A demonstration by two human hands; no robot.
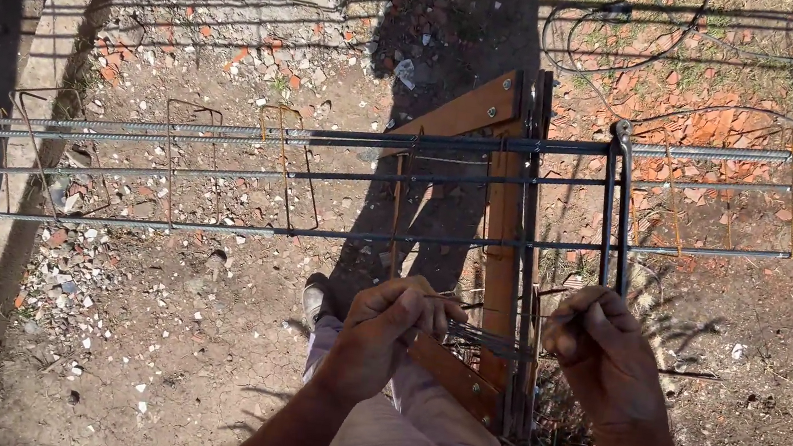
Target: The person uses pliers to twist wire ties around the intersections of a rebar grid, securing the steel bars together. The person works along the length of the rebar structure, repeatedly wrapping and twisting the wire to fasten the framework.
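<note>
Both forearms are bare, no sleeves or gloves on the left hand (382,327) or right hand (602,351). Light grey-lilac trousers (411,437) show below the left hand, with one small dark button near the hem of the picture. A worn grey shoe (314,299) sits just left of that hand.

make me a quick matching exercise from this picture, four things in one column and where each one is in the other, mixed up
Things:
1. bundle of thin tie wires
2. rebar cage
3. wooden trestle
4. shoe

Places:
A. on the dirt, just left of the left hand
B. lying lengthwise across the whole view
C. stretched between the left hand and the right hand
D. standing under the long bars, near the middle

Pairs: 1-C, 2-B, 3-D, 4-A
</note>
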